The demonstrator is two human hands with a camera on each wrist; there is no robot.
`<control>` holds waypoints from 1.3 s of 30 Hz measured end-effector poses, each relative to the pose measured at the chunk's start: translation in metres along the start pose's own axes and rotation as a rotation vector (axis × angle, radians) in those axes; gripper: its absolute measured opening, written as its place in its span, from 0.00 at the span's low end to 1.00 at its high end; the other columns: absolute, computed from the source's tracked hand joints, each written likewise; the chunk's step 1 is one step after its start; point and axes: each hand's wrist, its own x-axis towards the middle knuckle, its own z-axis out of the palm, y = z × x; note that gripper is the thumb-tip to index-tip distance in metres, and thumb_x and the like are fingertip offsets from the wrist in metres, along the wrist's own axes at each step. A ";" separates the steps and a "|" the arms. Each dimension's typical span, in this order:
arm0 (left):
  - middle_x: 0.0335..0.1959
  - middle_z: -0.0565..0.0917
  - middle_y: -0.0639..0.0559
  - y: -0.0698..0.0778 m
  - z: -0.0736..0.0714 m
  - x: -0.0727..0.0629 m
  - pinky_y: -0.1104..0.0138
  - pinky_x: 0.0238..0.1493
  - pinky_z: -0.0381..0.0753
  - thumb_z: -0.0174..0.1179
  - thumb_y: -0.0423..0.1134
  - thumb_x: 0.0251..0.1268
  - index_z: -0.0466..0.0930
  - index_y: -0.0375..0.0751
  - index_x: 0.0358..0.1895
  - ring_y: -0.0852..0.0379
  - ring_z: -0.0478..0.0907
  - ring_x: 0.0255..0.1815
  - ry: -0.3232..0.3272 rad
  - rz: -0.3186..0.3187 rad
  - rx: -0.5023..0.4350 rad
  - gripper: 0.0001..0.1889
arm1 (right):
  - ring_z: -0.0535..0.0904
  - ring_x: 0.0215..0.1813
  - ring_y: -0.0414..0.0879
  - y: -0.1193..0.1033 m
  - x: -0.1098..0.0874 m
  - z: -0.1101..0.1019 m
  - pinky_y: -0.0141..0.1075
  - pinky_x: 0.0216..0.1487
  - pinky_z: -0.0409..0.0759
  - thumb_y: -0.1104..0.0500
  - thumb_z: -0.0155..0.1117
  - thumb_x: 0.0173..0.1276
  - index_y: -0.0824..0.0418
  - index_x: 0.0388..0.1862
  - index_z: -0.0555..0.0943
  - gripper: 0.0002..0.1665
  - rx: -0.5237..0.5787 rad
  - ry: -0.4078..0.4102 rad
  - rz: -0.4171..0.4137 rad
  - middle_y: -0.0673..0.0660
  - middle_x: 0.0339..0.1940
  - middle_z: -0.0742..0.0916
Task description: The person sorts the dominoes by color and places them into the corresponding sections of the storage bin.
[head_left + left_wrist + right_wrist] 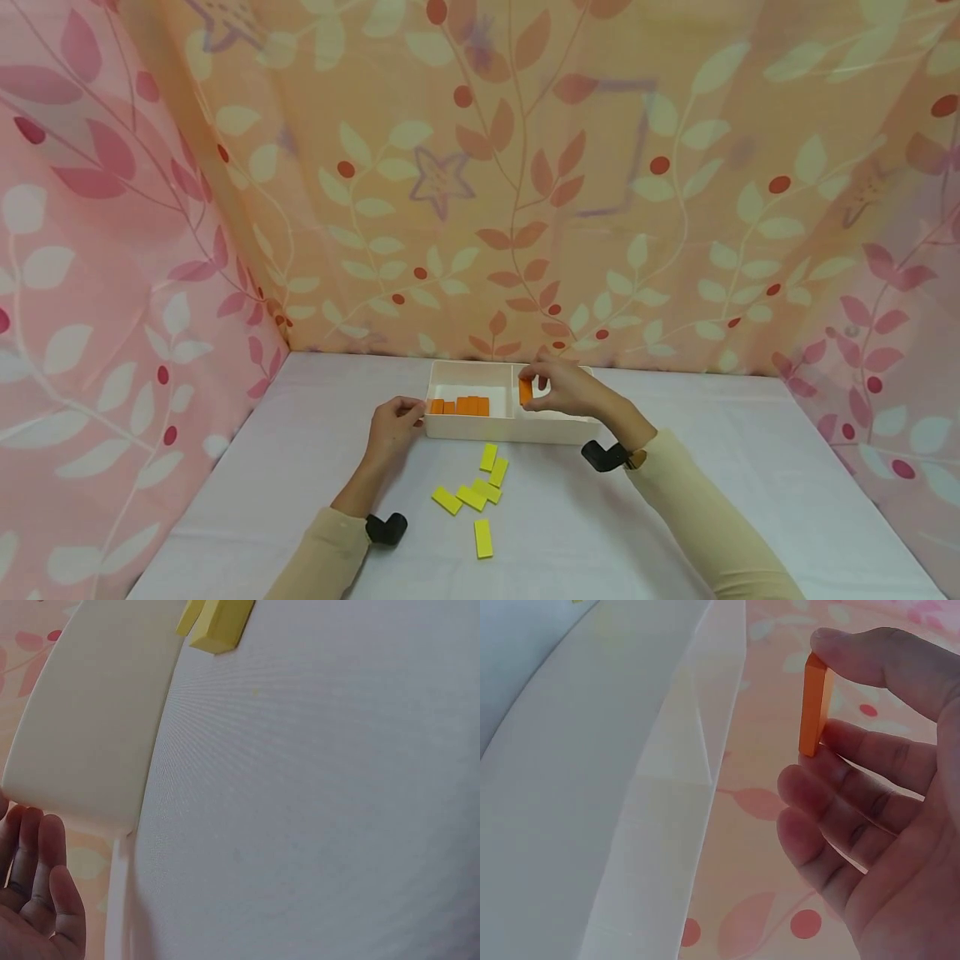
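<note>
My right hand (566, 387) pinches an orange block (814, 705), flat and oblong, between thumb and fingertips. In the head view it holds this block upright over the right compartment of a white divided box (513, 429). My left hand (393, 427) is at the box's left end, with loosely extended fingers (52, 840) against the end wall in the left wrist view. Several orange blocks (472, 406) stand in a row along the front of the left compartment. The right compartment's floor is partly hidden by my right hand.
Several yellow blocks (471, 498) lie scattered on the white tabletop (570, 533) in front of the box. A patterned cloth (517, 250) hangs just behind the box, and similar cloth stands at both sides.
</note>
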 end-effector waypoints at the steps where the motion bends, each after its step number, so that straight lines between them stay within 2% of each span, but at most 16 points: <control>1: 0.40 0.84 0.43 0.000 0.000 0.000 0.62 0.44 0.84 0.58 0.40 0.70 0.81 0.36 0.46 0.55 0.81 0.36 0.001 -0.002 0.000 0.11 | 0.78 0.45 0.54 0.000 0.001 0.000 0.32 0.38 0.74 0.54 0.73 0.58 0.57 0.46 0.82 0.18 0.003 0.000 0.004 0.56 0.43 0.78; 9: 0.41 0.84 0.43 0.000 0.000 -0.001 0.62 0.44 0.84 0.58 0.40 0.70 0.81 0.36 0.46 0.55 0.81 0.37 -0.002 -0.003 0.004 0.11 | 0.77 0.48 0.52 -0.004 0.011 0.004 0.32 0.41 0.77 0.51 0.73 0.58 0.59 0.53 0.82 0.25 -0.077 -0.006 0.067 0.52 0.47 0.79; 19: 0.42 0.83 0.43 0.001 0.000 0.000 0.63 0.45 0.84 0.58 0.41 0.70 0.81 0.37 0.47 0.54 0.81 0.38 -0.009 -0.011 0.015 0.11 | 0.78 0.46 0.49 -0.009 0.021 0.008 0.37 0.48 0.80 0.51 0.73 0.59 0.60 0.54 0.81 0.26 -0.190 -0.024 0.064 0.50 0.46 0.79; 28: 0.42 0.84 0.43 -0.001 0.000 -0.001 0.62 0.45 0.83 0.58 0.41 0.70 0.81 0.37 0.47 0.55 0.81 0.38 -0.013 -0.022 0.018 0.12 | 0.75 0.42 0.46 -0.010 0.026 0.010 0.32 0.44 0.78 0.50 0.74 0.58 0.59 0.53 0.82 0.26 -0.206 -0.028 0.057 0.51 0.44 0.79; 33: 0.41 0.84 0.43 0.000 0.001 -0.001 0.61 0.45 0.84 0.58 0.41 0.70 0.81 0.36 0.47 0.55 0.81 0.37 -0.005 -0.012 0.023 0.12 | 0.76 0.43 0.48 -0.008 0.029 0.011 0.33 0.45 0.78 0.50 0.73 0.59 0.58 0.52 0.82 0.24 -0.195 -0.035 0.056 0.51 0.45 0.79; 39: 0.40 0.84 0.43 0.001 0.001 -0.001 0.62 0.44 0.84 0.58 0.41 0.70 0.81 0.36 0.46 0.55 0.81 0.36 0.002 -0.001 0.022 0.11 | 0.75 0.42 0.45 -0.008 0.032 0.011 0.35 0.45 0.78 0.51 0.73 0.59 0.59 0.51 0.82 0.23 -0.200 -0.033 0.022 0.52 0.47 0.79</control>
